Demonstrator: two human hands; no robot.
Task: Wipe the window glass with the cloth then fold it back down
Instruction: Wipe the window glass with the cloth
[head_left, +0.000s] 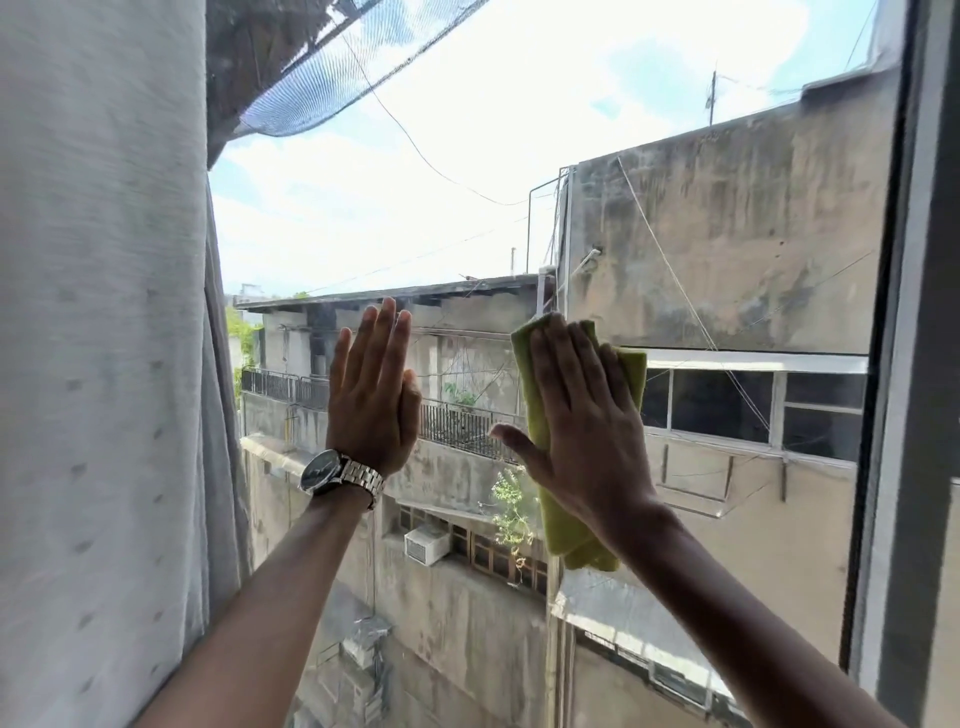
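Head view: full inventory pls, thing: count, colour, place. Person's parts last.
green microfibre cloth: one, yellow-green, pressed flat on the glass under the right hand.
clear window glass: one pane, centre, looking out on grey concrete buildings.
white fabric curtain: one, off-white, left edge.
dark window frame: one, dark grey, right edge.
silver metal wristwatch: one, dark dial, on the left wrist.
left hand: open, flat, fingers up, at the glass, bare.
right hand: open, flat, palm pressing the cloth.

Most of the green cloth (535, 395) is hidden under the flat right hand (582, 415); both forearms get cut off at the bottom edge.
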